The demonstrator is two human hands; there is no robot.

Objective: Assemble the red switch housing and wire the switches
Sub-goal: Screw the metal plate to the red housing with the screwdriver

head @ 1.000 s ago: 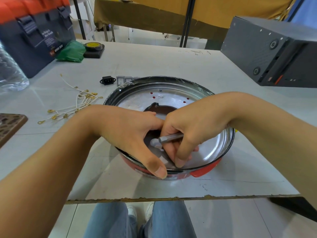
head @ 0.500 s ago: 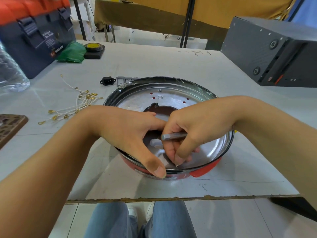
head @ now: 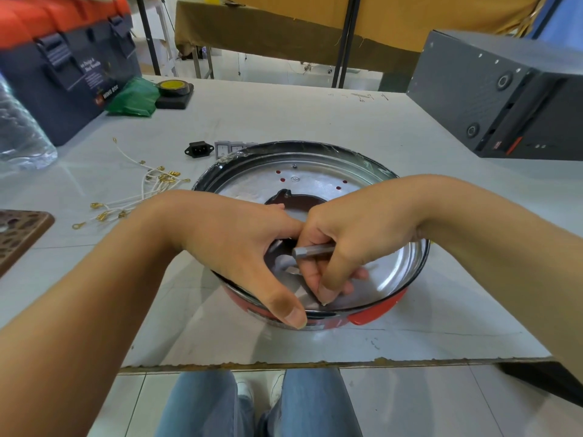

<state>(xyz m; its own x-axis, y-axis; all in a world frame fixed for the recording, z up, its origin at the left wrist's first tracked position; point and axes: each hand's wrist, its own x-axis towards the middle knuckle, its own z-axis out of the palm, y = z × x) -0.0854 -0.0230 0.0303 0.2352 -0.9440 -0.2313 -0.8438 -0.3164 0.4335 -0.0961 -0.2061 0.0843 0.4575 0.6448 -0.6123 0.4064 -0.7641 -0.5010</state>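
Red housing point(head: 375, 313) looks rigid, its metal rim slippery; left hand point(head: 239, 244) grips it, right hand point(head: 353, 234) clamps a steel bit point(head: 312, 250).

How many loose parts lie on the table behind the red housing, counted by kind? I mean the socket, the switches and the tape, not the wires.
Black power socket: 1
Grey rocker switches: 2 visible, partly hidden behind the rim of the red housing
Roll of tape: 1
Total: 4
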